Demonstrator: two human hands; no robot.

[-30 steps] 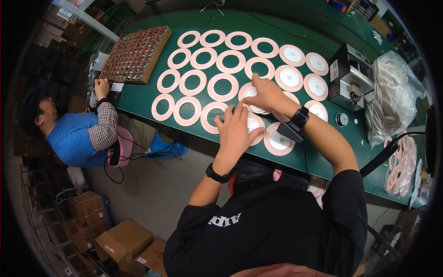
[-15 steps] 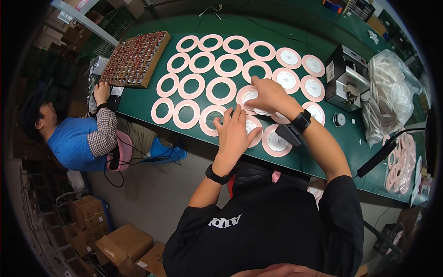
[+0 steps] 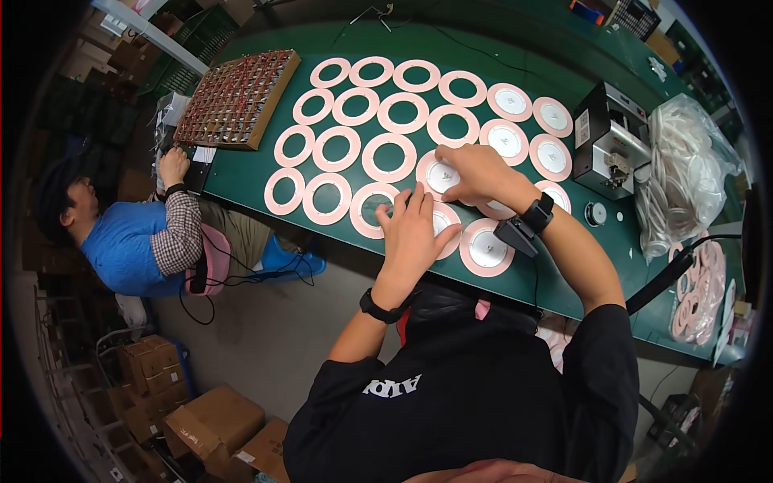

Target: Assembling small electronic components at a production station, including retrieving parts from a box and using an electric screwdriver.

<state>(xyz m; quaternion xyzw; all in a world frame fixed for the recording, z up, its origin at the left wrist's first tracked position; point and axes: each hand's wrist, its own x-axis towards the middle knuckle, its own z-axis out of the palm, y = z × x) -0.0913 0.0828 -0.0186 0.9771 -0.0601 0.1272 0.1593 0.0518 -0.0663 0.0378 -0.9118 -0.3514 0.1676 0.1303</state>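
My right hand (image 3: 477, 171) arches over a white disc (image 3: 442, 176) seated in a pale pink ring, its thumb and fingers apart at the disc's right side. Fingers spread, my left hand (image 3: 409, 235) rests just nearer to me; its fingertips reach that ring's near-left edge. Its thumb lies over another disc-filled ring (image 3: 445, 231), partly covered by the hand. Left of it is an open pink ring (image 3: 360, 212), overlapped by the outer fingers. A further disc-filled ring (image 3: 486, 248) lies at the table edge, below a black device (image 3: 515, 237) at my right wrist.
Rows of pink rings (image 3: 326, 199) cover the green table (image 3: 241, 181); right-hand columns contain white discs. A black-and-metal machine (image 3: 613, 141) and a plastic bag of white parts (image 3: 680, 169) stand at right. At left, a person in blue (image 3: 129, 249) sits beside a divided box (image 3: 237, 98).
My right hand has shifted slightly right and its thumb has drawn back, so more of the white disc shows. My left hand stays nearly in place. The seated person's hand has moved slightly.
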